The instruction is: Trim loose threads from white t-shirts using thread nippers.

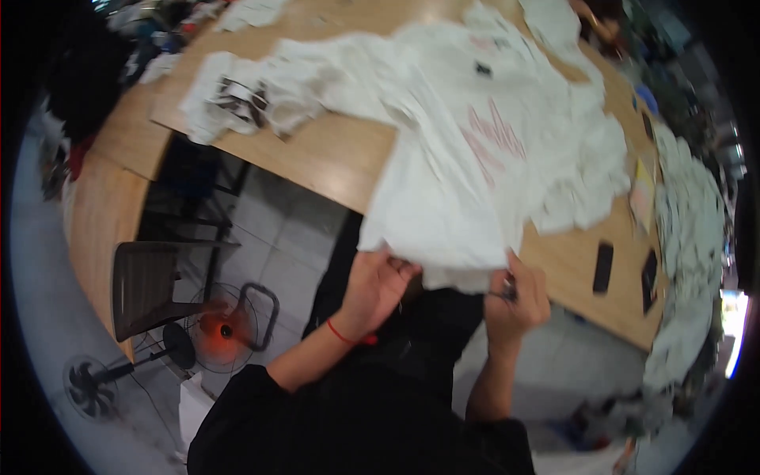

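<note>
While the shirt (467, 150) lies spread on the table (332, 154), its hem at six o'clock, your left hand (378, 283) pinches that hem and your right hand (516, 294) clutches it too; no fold shows yet.

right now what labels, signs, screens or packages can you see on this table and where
Neck label: small dark rectangle sewn inside the collar of the white t-shirt, far end from the hands.
Pink print: slanted script across the shirt's chest.
Phone: slim black slab, screen dark, on the wooden table right of the right hand.
Second phone: black, further right, beside heaped white cloth.
Yellow paper sheet: right table edge.
</note>
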`<action>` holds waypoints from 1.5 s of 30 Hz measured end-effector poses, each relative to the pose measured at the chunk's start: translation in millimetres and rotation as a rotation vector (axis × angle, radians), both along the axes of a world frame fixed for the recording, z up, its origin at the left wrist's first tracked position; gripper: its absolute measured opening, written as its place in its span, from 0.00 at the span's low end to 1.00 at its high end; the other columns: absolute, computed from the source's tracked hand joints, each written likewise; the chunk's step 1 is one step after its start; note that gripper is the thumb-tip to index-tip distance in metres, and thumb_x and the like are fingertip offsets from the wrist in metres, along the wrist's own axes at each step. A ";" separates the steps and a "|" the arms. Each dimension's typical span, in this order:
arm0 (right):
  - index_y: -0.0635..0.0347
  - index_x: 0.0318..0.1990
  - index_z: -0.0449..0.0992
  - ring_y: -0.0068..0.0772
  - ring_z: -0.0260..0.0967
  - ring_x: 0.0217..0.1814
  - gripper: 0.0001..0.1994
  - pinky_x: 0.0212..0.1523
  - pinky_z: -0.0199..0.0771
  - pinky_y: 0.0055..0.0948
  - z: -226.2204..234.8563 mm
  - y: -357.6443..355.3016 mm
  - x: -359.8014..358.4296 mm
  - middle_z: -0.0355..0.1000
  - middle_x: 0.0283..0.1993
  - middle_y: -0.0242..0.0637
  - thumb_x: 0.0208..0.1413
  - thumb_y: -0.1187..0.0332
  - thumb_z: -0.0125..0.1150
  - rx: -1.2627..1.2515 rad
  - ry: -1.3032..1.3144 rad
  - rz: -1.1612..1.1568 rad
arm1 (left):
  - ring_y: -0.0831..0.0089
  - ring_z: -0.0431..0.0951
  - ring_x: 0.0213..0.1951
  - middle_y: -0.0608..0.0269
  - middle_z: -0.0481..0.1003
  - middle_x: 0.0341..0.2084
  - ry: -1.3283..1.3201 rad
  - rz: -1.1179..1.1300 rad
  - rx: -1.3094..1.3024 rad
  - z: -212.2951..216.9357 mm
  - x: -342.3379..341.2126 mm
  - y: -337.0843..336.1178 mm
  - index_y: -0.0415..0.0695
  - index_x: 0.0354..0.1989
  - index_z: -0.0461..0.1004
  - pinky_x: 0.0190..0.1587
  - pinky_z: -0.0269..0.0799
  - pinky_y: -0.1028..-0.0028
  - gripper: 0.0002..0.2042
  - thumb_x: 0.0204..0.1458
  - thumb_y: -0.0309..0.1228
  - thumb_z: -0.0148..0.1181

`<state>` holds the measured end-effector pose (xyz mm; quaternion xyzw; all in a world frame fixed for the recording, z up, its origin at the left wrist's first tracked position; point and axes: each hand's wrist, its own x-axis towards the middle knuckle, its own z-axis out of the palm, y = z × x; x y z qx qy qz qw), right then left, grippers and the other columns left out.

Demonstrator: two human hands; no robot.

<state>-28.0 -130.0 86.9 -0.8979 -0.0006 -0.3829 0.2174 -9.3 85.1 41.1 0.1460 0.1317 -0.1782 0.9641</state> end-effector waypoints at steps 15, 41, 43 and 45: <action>0.64 0.42 0.86 0.27 0.67 0.22 0.16 0.24 0.66 0.27 -35.2 33.2 -38.2 0.69 0.25 0.34 0.45 0.87 0.68 0.189 0.151 0.166 | 0.64 0.74 0.64 0.58 0.75 0.62 0.217 -0.293 0.022 -39.1 2.5 -31.1 0.41 0.70 0.64 0.67 0.70 0.62 0.26 0.73 0.46 0.51; 0.62 0.34 0.81 0.29 0.64 0.18 0.12 0.20 0.62 0.30 -16.3 25.1 -51.6 0.65 0.21 0.32 0.39 0.83 0.73 0.127 0.216 0.158 | 0.55 0.59 0.76 0.51 0.60 0.75 -0.164 -0.156 0.245 16.4 -9.1 0.9 0.38 0.78 0.51 0.77 0.57 0.53 0.32 0.76 0.51 0.34; 0.63 0.33 0.81 0.29 0.63 0.18 0.12 0.19 0.61 0.31 -24.6 29.7 -57.6 0.62 0.21 0.32 0.39 0.84 0.72 0.148 0.249 0.163 | 0.55 0.59 0.76 0.51 0.59 0.76 -0.117 -0.167 0.188 13.9 -13.2 1.3 0.38 0.78 0.51 0.77 0.56 0.53 0.33 0.76 0.52 0.33; 0.63 0.34 0.81 0.29 0.63 0.18 0.13 0.19 0.60 0.30 -30.2 32.3 -67.5 0.63 0.21 0.32 0.38 0.84 0.71 0.204 0.329 0.179 | 0.55 0.59 0.76 0.52 0.58 0.76 0.036 -0.194 -0.150 8.4 -18.3 4.0 0.39 0.78 0.50 0.78 0.55 0.54 0.32 0.76 0.51 0.34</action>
